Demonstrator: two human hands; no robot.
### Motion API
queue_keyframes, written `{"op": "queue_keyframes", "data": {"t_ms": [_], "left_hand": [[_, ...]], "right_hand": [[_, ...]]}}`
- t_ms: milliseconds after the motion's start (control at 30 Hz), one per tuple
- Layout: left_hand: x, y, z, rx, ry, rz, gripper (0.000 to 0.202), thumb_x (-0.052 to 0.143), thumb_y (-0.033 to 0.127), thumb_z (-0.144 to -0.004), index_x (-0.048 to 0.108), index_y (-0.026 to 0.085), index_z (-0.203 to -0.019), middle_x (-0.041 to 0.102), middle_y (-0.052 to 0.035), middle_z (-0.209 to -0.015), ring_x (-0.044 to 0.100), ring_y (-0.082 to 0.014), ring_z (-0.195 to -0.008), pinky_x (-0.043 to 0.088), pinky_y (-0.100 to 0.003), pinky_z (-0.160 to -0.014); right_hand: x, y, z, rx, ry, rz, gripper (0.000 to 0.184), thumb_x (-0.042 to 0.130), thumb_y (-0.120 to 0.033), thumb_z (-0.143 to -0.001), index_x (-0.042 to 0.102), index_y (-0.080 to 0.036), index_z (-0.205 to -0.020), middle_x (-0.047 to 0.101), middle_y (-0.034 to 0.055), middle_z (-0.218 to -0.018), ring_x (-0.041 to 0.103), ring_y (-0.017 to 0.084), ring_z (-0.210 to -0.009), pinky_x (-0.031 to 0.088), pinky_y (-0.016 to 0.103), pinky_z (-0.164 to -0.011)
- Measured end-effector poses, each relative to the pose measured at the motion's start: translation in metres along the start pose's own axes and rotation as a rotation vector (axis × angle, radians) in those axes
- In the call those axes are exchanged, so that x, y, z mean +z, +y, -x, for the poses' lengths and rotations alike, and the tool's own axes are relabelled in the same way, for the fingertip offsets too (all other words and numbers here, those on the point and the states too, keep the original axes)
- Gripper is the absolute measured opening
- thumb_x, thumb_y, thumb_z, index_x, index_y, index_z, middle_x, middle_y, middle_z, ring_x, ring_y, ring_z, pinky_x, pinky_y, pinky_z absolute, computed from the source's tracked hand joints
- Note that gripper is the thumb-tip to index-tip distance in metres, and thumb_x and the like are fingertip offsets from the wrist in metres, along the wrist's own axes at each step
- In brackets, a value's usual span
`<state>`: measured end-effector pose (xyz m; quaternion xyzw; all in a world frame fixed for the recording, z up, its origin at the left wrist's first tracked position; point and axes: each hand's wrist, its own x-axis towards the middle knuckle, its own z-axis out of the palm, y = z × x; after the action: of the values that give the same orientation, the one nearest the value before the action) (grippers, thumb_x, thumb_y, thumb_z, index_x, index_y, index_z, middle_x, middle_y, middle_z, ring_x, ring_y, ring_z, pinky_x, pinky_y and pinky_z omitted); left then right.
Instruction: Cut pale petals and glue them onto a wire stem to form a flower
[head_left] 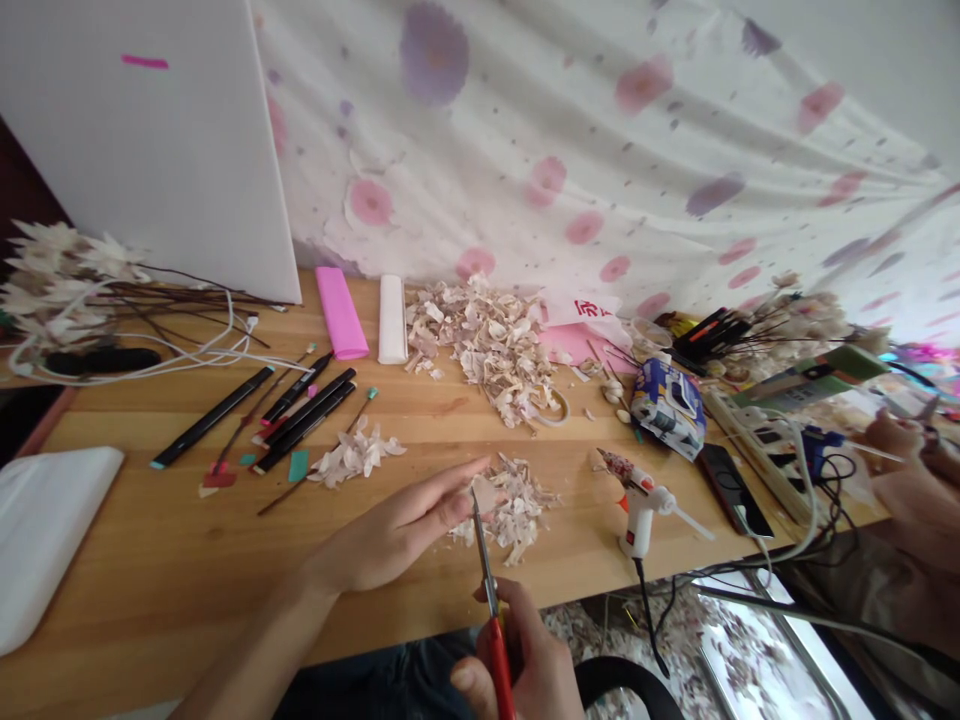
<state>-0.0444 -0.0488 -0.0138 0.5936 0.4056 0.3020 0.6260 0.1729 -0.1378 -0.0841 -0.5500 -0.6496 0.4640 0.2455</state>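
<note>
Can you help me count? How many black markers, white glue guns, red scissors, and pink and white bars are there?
Black markers: 4
White glue gun: 1
Red-handled scissors: 1
Pink bar: 1
White bar: 1
Total: 8

Only one bit of writing stands out: red characters, apparently Chinese, on a white paper tag (581, 305), too blurred for us to read exactly. The blue-and-white packet (667, 408) carries printing and small graphics, but we can't make out any words. We find nothing legible on the black markers (304, 415), the hot glue gun (637, 510) or the red-handled scissors (496, 655). The pink dash (144, 61) on the white board (135, 140) is just a mark.
</note>
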Motion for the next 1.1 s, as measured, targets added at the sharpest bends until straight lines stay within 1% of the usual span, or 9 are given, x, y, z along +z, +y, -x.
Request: {"op": "queue_keyframes", "data": {"t_ms": [67, 167, 233, 367, 500, 633, 733, 900, 1100], "left_hand": [[0.004, -0.002, 0.0, 0.023, 0.085, 0.035, 0.048, 0.047, 0.052, -0.101, 0.051, 0.029, -0.143, 0.057, -0.0033, -0.151, 0.05, -0.02, -0.141, 0.039, -0.035, -0.117], [0.01, -0.005, 0.001, 0.069, 0.291, 0.022, 0.03, 0.056, 0.048, -0.098, 0.062, 0.026, -0.117, 0.073, -0.0042, -0.124, 0.066, -0.0198, -0.12, 0.052, -0.03, -0.1], [0.014, -0.007, 0.0, 0.102, 0.404, -0.051, 0.021, 0.06, 0.043, -0.096, 0.063, 0.024, -0.104, 0.077, -0.0029, -0.108, 0.071, -0.0188, -0.107, 0.055, -0.028, -0.092], [0.016, -0.009, 0.001, 0.174, 0.496, -0.222, 0.016, 0.059, 0.035, -0.097, 0.068, 0.023, -0.093, 0.079, -0.0007, -0.094, 0.074, -0.0176, -0.093, 0.055, -0.026, -0.083], [0.015, -0.01, 0.002, 0.194, 0.524, -0.301, 0.019, 0.057, 0.034, -0.097, 0.073, 0.022, -0.094, 0.081, -0.0017, -0.097, 0.075, -0.0189, -0.092, 0.055, -0.026, -0.079], [0.015, -0.01, 0.004, 0.185, 0.499, -0.207, 0.019, 0.061, 0.034, -0.096, 0.076, 0.023, -0.096, 0.081, -0.0012, -0.103, 0.075, -0.0188, -0.096, 0.056, -0.024, -0.083], [0.015, -0.011, 0.004, 0.161, 0.48, -0.102, 0.019, 0.064, 0.036, -0.093, 0.078, 0.024, -0.096, 0.082, -0.0018, -0.103, 0.076, -0.0201, -0.096, 0.058, -0.026, -0.084], [0.015, -0.008, 0.002, 0.071, 0.511, -0.003, 0.019, 0.073, 0.038, -0.085, 0.08, 0.021, -0.092, 0.083, -0.0042, -0.096, 0.077, -0.0236, -0.09, 0.061, -0.03, -0.081], [0.017, -0.004, 0.001, 0.071, 0.498, 0.01, 0.02, 0.074, 0.039, -0.085, 0.08, 0.021, -0.088, 0.083, -0.0045, -0.093, 0.077, -0.0237, -0.086, 0.06, -0.03, -0.078]], "right_hand": [[0.0, 0.0, -0.001, 0.018, 0.002, 0.01, 0.065, 0.071, -0.072, -0.077, 0.06, -0.02, -0.114, 0.042, -0.009, -0.054, 0.04, 0.013, -0.046, 0.032, 0.021, -0.045], [0.0, 0.0, -0.002, 0.03, 0.013, 0.028, 0.066, 0.073, -0.072, -0.075, 0.061, -0.02, -0.112, 0.043, -0.0089, -0.054, 0.041, 0.013, -0.047, 0.033, 0.022, -0.046], [-0.001, -0.001, -0.002, 0.035, 0.012, 0.023, 0.066, 0.073, -0.072, -0.075, 0.061, -0.019, -0.113, 0.043, -0.0086, -0.054, 0.042, 0.013, -0.047, 0.034, 0.022, -0.046], [0.0, -0.004, -0.002, 0.041, 0.019, 0.022, 0.069, 0.074, -0.074, -0.073, 0.063, -0.018, -0.111, 0.042, -0.009, -0.054, 0.04, 0.013, -0.047, 0.034, 0.021, -0.046], [0.007, -0.008, -0.001, 0.017, 0.149, 0.048, 0.075, 0.063, -0.085, -0.071, 0.066, -0.018, -0.103, 0.039, -0.0092, -0.049, 0.035, 0.012, -0.044, 0.031, 0.022, -0.043], [0.012, -0.013, -0.001, 0.001, 0.231, 0.053, 0.084, 0.056, -0.095, -0.064, 0.067, -0.019, -0.097, 0.035, -0.0099, -0.048, 0.031, 0.012, -0.043, 0.032, 0.023, -0.044], [0.008, -0.014, -0.001, 0.012, 0.201, 0.023, 0.086, 0.059, -0.095, -0.062, 0.066, -0.018, -0.1, 0.035, -0.0105, -0.049, 0.03, 0.011, -0.045, 0.028, 0.024, -0.044], [-0.005, -0.009, 0.0, 0.065, 0.047, -0.008, 0.091, 0.072, -0.089, -0.053, 0.062, -0.019, -0.11, 0.04, -0.0105, -0.054, 0.033, 0.012, -0.049, 0.026, 0.023, -0.047], [-0.008, 0.001, 0.004, 0.069, 0.007, -0.077, 0.112, 0.045, -0.106, -0.047, 0.057, -0.021, -0.118, 0.044, -0.0085, -0.059, 0.033, 0.013, -0.053, 0.025, 0.025, -0.05]]}}
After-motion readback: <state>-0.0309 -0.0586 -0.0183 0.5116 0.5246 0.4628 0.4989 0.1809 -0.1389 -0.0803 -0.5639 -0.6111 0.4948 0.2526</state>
